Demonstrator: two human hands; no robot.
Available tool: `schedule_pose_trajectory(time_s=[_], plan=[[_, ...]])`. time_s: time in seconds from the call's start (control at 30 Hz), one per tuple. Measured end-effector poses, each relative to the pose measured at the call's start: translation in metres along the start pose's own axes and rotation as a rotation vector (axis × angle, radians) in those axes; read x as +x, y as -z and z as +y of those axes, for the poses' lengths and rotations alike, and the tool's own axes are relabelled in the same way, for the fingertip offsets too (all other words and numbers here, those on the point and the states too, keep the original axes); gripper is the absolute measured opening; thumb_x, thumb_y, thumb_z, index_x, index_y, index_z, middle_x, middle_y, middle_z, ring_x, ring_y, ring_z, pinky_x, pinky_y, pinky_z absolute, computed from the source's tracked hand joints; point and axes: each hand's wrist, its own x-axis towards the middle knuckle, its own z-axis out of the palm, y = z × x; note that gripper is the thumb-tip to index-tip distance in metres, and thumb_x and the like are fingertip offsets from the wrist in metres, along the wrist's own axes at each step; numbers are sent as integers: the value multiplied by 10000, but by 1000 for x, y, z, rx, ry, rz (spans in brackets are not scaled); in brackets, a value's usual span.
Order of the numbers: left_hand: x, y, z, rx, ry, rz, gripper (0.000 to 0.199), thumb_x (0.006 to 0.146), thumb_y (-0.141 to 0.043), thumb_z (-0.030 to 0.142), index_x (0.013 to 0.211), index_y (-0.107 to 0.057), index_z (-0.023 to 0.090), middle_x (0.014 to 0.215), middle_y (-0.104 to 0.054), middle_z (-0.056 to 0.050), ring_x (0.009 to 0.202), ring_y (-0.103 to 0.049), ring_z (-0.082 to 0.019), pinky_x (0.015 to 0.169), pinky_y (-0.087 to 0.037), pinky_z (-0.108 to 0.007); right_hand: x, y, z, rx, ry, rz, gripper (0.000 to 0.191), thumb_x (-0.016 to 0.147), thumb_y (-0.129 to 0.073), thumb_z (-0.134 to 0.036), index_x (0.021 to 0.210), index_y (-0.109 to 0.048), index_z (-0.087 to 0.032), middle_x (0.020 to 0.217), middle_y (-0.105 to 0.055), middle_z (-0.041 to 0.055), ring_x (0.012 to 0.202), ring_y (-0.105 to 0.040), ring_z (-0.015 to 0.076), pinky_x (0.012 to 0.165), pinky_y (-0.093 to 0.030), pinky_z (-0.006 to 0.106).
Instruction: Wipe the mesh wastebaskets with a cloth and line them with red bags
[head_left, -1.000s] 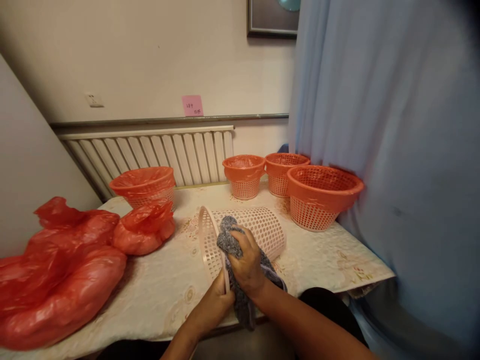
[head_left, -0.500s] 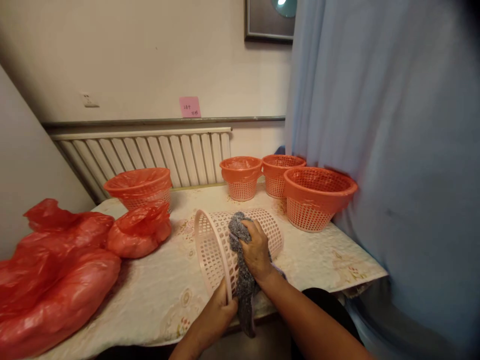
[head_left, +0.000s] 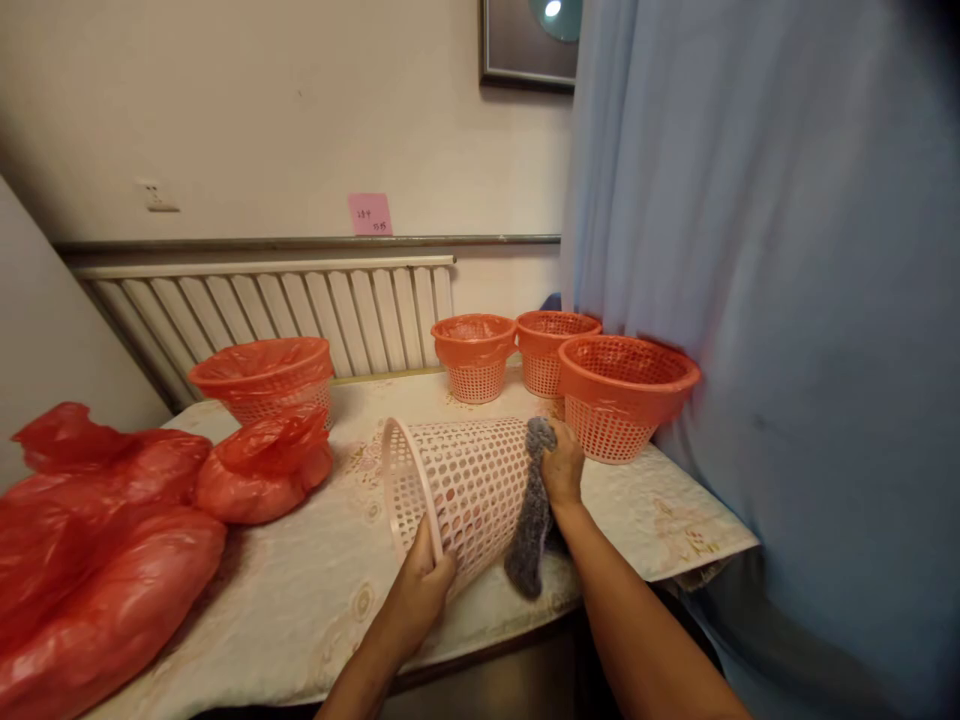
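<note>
A pale pink perforated basket [head_left: 480,480] lies on its side on the table, its open rim facing left. My left hand [head_left: 424,585] grips that rim at its lower front, with some fingers inside the basket. Closed round a dark grey cloth [head_left: 531,530], my right hand [head_left: 562,465] is at the basket's base end on the right. The cloth hangs down from it along the base.
Three baskets with red liners [head_left: 476,350], [head_left: 551,345], [head_left: 622,400] stand at the back right, another [head_left: 274,375] at the back left. Filled red bags [head_left: 120,570] cover the left of the flowered tablecloth [head_left: 300,590]. A blue curtain [head_left: 787,350] hangs at right.
My right hand has moved right with the cloth, from the basket's side to its base end. My left hand still holds the rim, slightly further left and higher.
</note>
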Motion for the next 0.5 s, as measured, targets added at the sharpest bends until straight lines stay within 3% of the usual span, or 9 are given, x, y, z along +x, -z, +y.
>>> schedule_pose_trajectory(time_s=[0.1,0.17,0.27,0.4,0.5], plan=[[4,6,0,-29,-3,-6,606,848,-488,210,1437,-355,165,1467,-469,-92,1378,-384,-249,1180,-219,-399,-1,0,15,-28,-103,107,300,766,-461,-182,1000,-643,-137,947,-652,120,923,-587,252,879,-460,425],[8,10,3,-34,5,-11,613,828,-484,194,1429,-370,161,1459,-480,-88,1372,-394,-248,1175,-232,-400,-13,-3,8,-30,-131,142,328,763,-465,-182,1044,-629,-140,991,-645,123,961,-582,250,898,-457,424],[12,14,8,-12,9,-10,656,782,-462,137,1430,-367,153,1427,-515,-83,1356,-414,-241,1174,-238,-413,-43,-11,-24,43,-57,87,378,746,-485,-142,1100,-613,-177,1072,-622,104,1048,-562,236,958,-445,419],[14,15,10,-34,0,-57,676,767,-466,120,1433,-356,143,1427,-511,-86,1342,-425,-250,1171,-250,-431,-85,-14,-82,251,174,-113,471,706,-500,-57,1140,-596,-213,1209,-589,99,1170,-530,234,1032,-425,441],[11,16,6,8,-14,-52,664,775,-486,119,1428,-372,152,1445,-489,-90,1353,-401,-273,1177,-229,-453,-101,-11,-115,403,300,-195,522,680,-509,-25,1159,-576,-223,1289,-543,98,1224,-505,236,1054,-425,447]])
